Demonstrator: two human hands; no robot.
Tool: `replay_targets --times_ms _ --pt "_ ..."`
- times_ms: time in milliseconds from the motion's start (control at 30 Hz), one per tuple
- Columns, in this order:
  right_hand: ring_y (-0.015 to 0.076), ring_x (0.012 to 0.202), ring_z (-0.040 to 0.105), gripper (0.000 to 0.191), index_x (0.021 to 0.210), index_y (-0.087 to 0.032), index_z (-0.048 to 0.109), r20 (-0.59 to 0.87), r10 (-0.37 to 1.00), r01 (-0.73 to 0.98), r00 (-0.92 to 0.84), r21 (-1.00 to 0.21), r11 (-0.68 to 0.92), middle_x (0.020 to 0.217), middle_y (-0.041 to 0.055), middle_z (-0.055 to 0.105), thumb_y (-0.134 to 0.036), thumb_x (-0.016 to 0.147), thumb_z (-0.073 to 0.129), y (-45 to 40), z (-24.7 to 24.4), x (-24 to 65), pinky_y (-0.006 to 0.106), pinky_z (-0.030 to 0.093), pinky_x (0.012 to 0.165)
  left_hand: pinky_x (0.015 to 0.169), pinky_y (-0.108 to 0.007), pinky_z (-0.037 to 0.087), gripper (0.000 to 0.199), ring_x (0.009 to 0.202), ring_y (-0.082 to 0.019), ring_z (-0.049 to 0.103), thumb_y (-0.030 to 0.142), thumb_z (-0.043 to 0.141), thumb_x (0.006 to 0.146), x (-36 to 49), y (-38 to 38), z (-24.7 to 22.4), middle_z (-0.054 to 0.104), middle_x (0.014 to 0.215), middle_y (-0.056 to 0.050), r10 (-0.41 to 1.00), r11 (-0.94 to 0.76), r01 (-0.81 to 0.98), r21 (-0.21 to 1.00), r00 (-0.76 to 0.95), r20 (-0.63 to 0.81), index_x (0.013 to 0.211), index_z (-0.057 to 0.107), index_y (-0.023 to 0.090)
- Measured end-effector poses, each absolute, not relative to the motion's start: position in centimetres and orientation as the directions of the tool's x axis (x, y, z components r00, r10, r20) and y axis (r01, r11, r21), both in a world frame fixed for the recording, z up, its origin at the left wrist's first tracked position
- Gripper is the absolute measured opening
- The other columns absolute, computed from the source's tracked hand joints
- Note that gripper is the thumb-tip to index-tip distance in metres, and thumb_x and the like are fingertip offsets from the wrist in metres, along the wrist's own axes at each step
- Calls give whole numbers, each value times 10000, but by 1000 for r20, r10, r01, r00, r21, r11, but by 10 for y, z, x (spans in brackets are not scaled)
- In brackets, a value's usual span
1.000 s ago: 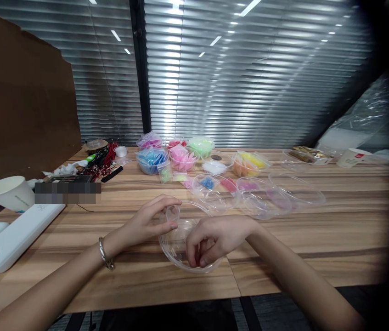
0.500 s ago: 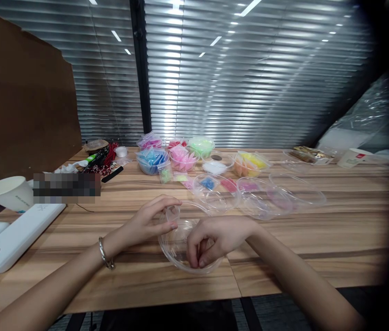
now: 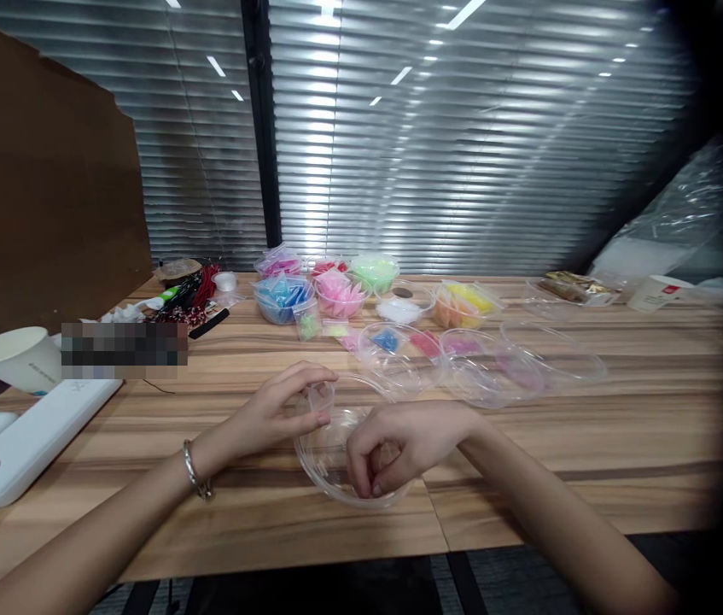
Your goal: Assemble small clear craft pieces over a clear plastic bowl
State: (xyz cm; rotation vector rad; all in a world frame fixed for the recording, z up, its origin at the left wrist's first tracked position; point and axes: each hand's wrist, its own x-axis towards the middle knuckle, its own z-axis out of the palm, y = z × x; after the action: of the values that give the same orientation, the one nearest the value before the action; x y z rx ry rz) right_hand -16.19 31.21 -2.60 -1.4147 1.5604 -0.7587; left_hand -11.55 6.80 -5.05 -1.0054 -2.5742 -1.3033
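Observation:
A round clear plastic bowl (image 3: 329, 483) sits near the table's front edge. At its left rim my left hand (image 3: 288, 406) holds a small clear cup (image 3: 321, 398) between thumb and fingers. My right hand (image 3: 399, 448) reaches down into the bowl, its fingers bent and pinched together near the bottom; whatever they hold is too small or hidden to make out. Just behind the bowl lie clear round lids (image 3: 399, 376) with blue, red and pink bits in them.
Behind stand clear bowls of blue packets (image 3: 282, 299), pink packets (image 3: 339, 297) and yellow and orange packets (image 3: 465, 305). On the left are a paper cup (image 3: 15, 359), a white device (image 3: 34, 444) and red and black cords (image 3: 198, 295). Another paper cup (image 3: 655, 293) stands far right.

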Motion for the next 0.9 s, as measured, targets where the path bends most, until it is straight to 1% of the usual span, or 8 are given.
replay_targets --times_ms 200,367,467,600,800,900 --pt "70 765 599 113 928 -110 644 -191 -981 -441 31 -884 158 897 35 655 -165 842 597 312 -26 -161 134 474 696 1022 -299 427 414 1211 -171 505 361 604 890 -115 68 -49 552 1279 -67 513 420 585 693 -783 350 1268 509 221" --pt "84 779 599 118 922 -110 646 -183 -982 -453 39 -879 146 902 42 650 -187 849 596 311 -26 -162 159 476 715 1031 -313 427 416 1219 -177 499 356 605 889 -116 68 -50 544 1290 -69 518 414 587 695 -780 351 1271 506 225" --pt "82 766 592 118 924 -109 646 -192 -980 -457 43 -876 152 892 37 648 -191 854 598 311 -25 -162 153 469 698 1042 -329 426 417 1227 -183 495 359 604 889 -116 68 -51 543 1292 -75 519 418 582 697 -783 343 1271 509 223" --pt "71 765 582 114 935 -113 653 -197 -980 -479 43 -865 153 885 27 646 -145 873 563 310 -25 -162 140 453 693 1048 -337 427 423 1225 -186 500 365 604 887 -115 69 -49 544 1295 -84 517 420 581 697 -785 342 1272 511 216" --pt "65 730 583 171 962 -102 671 -210 -978 -419 19 -890 183 859 37 652 -241 874 623 309 -25 -162 124 454 658 1047 -324 428 426 1228 -185 497 364 604 889 -114 68 -48 544 1300 -79 518 426 571 702 -790 328 1279 511 220" --pt "67 738 591 184 974 -103 678 -211 -977 -420 12 -888 186 868 40 663 -247 871 628 310 -26 -163 121 460 659 1047 -317 425 426 1225 -179 497 359 606 889 -115 67 -49 541 1300 -72 518 424 572 702 -789 330 1283 505 230"
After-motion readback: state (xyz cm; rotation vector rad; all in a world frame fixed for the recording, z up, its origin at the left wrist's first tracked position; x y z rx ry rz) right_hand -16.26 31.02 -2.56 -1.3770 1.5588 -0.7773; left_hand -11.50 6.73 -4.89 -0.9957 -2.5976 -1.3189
